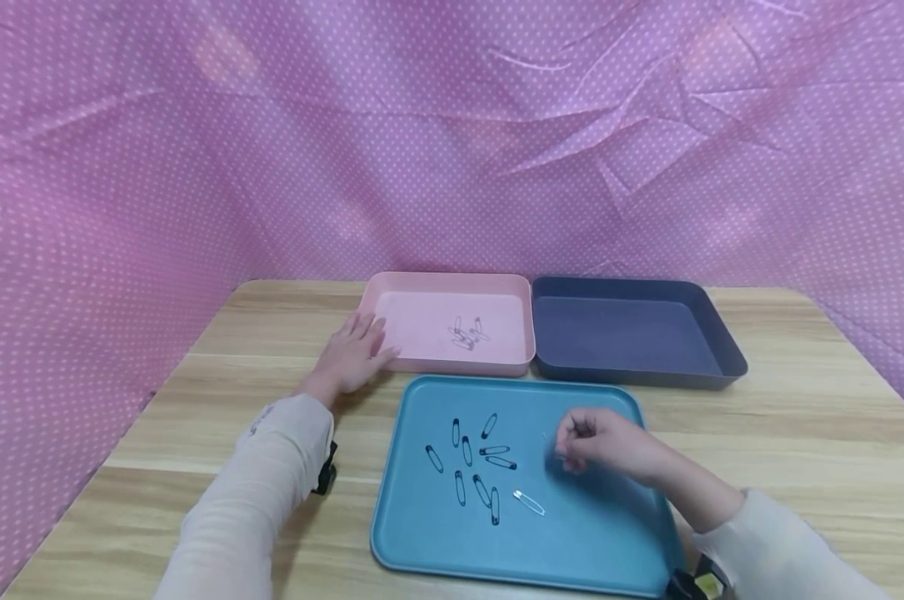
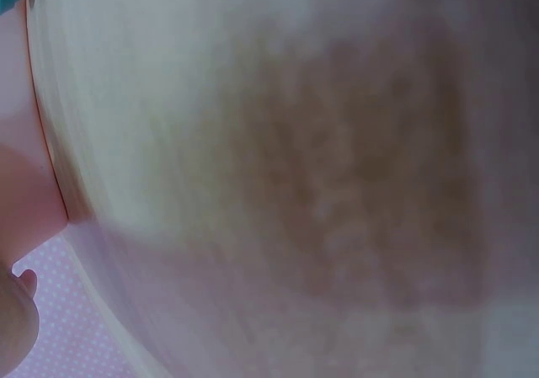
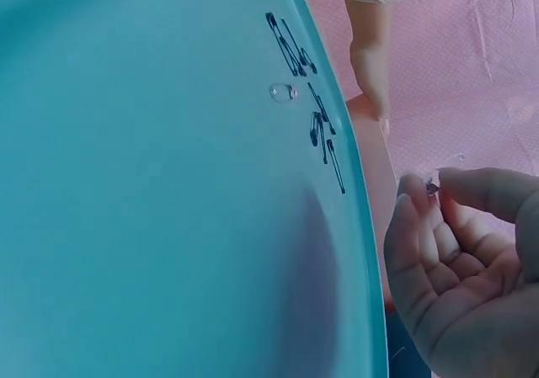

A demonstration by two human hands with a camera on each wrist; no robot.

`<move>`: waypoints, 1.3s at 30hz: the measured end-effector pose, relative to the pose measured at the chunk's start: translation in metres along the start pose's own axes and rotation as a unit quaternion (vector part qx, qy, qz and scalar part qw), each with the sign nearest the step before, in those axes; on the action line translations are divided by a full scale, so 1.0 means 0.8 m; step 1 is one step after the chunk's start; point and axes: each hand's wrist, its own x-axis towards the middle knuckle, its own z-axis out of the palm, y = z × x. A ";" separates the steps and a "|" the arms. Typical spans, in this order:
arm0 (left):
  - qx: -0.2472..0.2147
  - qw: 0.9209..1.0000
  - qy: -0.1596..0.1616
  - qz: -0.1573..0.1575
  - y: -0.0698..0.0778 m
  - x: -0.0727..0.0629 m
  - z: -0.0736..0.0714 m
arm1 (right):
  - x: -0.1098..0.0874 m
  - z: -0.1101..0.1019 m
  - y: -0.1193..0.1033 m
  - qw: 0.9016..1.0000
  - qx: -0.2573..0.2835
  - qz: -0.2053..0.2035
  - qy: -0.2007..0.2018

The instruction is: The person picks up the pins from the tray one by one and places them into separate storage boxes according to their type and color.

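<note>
My right hand is above the right half of the blue tray, thumb and fingertip pinching a small shiny safety pin, mostly hidden by the fingers. On this tray lie several black safety pins and one silver safety pin. With fingers spread, my left hand rests at the left side of the pink tray, its thumb at the near left corner. Several thin safety pins lie in a small heap inside the pink tray. The left wrist view is mostly blurred wood.
A dark blue tray stands right of the pink one, side against side. Both stand behind the blue tray on a wooden table. A pink dotted cloth hangs behind and at both sides.
</note>
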 end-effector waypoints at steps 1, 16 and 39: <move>0.001 1.000 -0.001 -0.001 0.000 0.000 0.000 | 0.003 0.000 -0.001 1.000 0.003 -0.004 0.002; -0.004 1.000 -0.007 -0.009 -0.002 -0.001 0.000 | 0.068 -0.023 -0.021 0.991 0.070 -0.005 0.110; 0.007 1.000 -0.001 -0.003 -0.001 -0.001 -0.003 | 0.161 -0.031 -0.041 0.967 0.091 0.086 0.223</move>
